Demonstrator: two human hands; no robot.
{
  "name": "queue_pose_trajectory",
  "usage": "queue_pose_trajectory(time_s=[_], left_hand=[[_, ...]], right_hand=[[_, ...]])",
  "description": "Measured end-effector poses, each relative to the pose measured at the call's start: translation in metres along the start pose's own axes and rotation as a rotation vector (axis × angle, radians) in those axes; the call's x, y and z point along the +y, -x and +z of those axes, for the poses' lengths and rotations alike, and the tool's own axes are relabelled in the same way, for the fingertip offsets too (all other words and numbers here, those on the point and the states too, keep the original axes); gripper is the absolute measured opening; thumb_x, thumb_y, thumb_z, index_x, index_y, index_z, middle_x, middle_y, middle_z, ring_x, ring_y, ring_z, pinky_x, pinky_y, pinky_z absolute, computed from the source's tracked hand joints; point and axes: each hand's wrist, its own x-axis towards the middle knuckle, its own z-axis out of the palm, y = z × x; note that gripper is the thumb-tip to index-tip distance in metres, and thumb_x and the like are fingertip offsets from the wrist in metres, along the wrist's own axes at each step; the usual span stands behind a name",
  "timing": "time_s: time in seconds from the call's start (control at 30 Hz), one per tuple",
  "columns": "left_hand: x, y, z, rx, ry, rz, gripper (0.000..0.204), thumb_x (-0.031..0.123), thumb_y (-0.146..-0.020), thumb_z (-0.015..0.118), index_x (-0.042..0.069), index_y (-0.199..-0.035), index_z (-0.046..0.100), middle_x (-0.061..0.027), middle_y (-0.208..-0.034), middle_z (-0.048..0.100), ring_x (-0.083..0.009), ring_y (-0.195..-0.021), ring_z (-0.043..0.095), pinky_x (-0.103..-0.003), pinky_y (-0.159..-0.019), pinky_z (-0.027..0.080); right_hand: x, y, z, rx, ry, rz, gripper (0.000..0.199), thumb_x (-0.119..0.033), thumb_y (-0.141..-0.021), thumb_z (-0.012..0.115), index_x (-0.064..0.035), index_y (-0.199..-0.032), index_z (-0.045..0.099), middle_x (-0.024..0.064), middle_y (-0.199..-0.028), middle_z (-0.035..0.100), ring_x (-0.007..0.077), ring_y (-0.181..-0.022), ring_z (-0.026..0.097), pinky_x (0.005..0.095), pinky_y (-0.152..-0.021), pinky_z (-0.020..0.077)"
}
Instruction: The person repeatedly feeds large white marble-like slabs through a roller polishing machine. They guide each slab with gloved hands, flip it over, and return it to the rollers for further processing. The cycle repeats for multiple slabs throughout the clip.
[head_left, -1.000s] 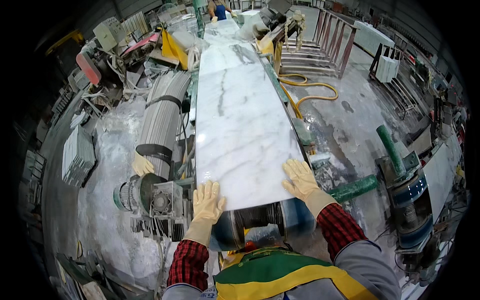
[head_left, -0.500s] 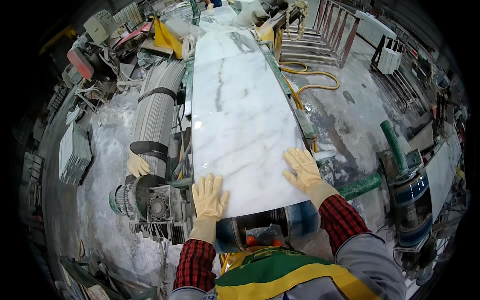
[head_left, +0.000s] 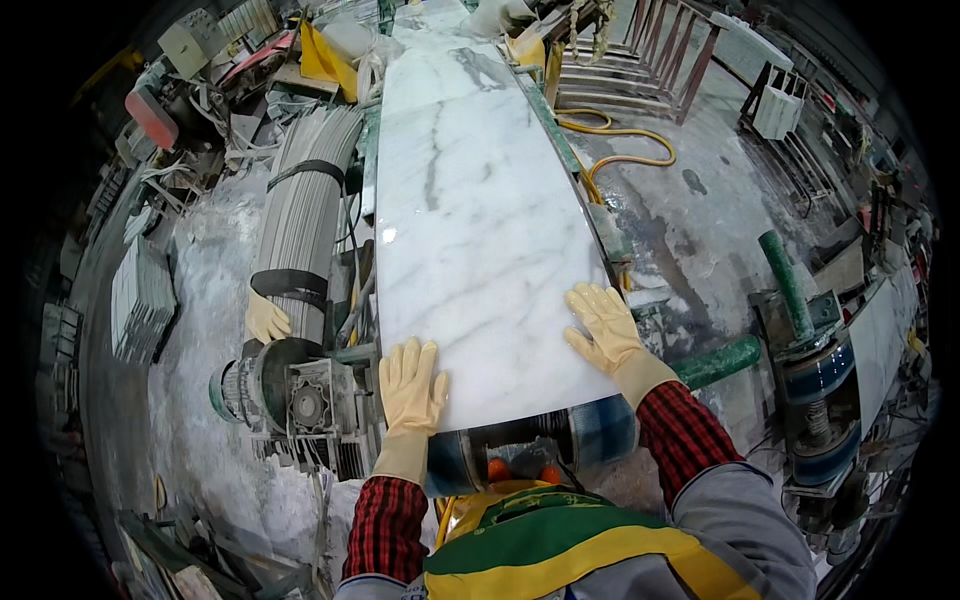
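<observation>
A long white marble slab (head_left: 480,250) with grey veins lies flat before me and stretches away to the far end. Its wet surface shines. My left hand (head_left: 410,385), in a cream rubber glove, rests with fingers outstretched at the slab's near left edge. At the near right edge my right hand (head_left: 605,325), gloved the same way, lies with its fingers extended and thumb apart. Neither hand grips anything. Below the slab's near end shows a blue-banded roller (head_left: 605,435), with two orange round parts (head_left: 499,469) near my apron.
Left of the slab stand a motor (head_left: 305,400) and a strapped bundle of grey strips (head_left: 300,210) with a spare glove (head_left: 266,318) on it. To the right are a green bar (head_left: 718,362), a yellow hose (head_left: 640,160), a slatted rack (head_left: 640,70) and another roller unit (head_left: 820,400).
The whole view has shifted slightly, with the slab and bundle sitting a little higher and further left. Both hands stay flat on the slab's near edges.
</observation>
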Motion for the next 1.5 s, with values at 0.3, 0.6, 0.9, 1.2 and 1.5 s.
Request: queue_pose_trajectory(time_s=[0.3,0.6,0.9,1.2,1.5], left_hand=[[-0.001,0.005,0.0,-0.004,0.004,0.007,0.06,0.038,-0.102,0.065,0.014,-0.157,0.057,-0.0187,-0.163,0.053,-0.0449,-0.151,0.045,-0.059,-0.13,0.028],[0.001,0.008,0.0,0.002,0.015,0.008,0.061,0.036,-0.1,0.068,0.014,-0.156,0.058,-0.0185,-0.163,0.053,-0.0452,-0.15,0.046,-0.059,-0.129,0.029],[0.004,0.01,-0.008,-0.002,0.04,0.013,0.058,0.034,-0.1,0.068,0.012,-0.154,0.059,-0.0195,-0.161,0.054,-0.0456,-0.149,0.046,-0.057,-0.127,0.031],[0.005,0.016,-0.007,0.04,0.04,0.023,0.06,0.034,-0.099,0.069,0.012,-0.154,0.059,-0.0197,-0.16,0.055,-0.0461,-0.147,0.048,-0.057,-0.126,0.032],[0.007,0.02,-0.007,0.037,0.053,0.018,0.059,0.034,-0.099,0.069,0.012,-0.154,0.06,-0.0202,-0.16,0.056,-0.0456,-0.148,0.048,-0.058,-0.127,0.031]], right_hand=[[-0.001,0.005,0.001,0.029,-0.031,-0.002,0.067,-0.039,-0.1,0.072,-0.0117,-0.159,0.056,0.0181,-0.164,0.054,0.04,-0.154,0.047,0.0548,-0.132,0.0296],[0.001,0.011,0.004,0.048,-0.019,-0.019,0.067,-0.039,-0.099,0.072,-0.0109,-0.157,0.056,0.0173,-0.163,0.055,0.0374,-0.155,0.046,0.0538,-0.132,0.0296],[0.0,0.015,0.006,0.041,-0.019,-0.018,0.067,-0.039,-0.099,0.072,-0.0113,-0.158,0.056,0.0181,-0.163,0.055,0.0386,-0.153,0.047,0.0552,-0.13,0.0305],[0.001,0.021,0.01,0.042,-0.011,-0.024,0.069,-0.04,-0.1,0.071,-0.0118,-0.16,0.053,0.0185,-0.165,0.053,0.038,-0.155,0.045,0.0546,-0.131,0.0291],[-0.005,0.023,0.002,0.08,-0.004,-0.05,0.069,-0.032,-0.097,0.077,-0.0094,-0.158,0.055,0.0208,-0.16,0.057,0.0412,-0.15,0.051,0.055,-0.128,0.0349]])
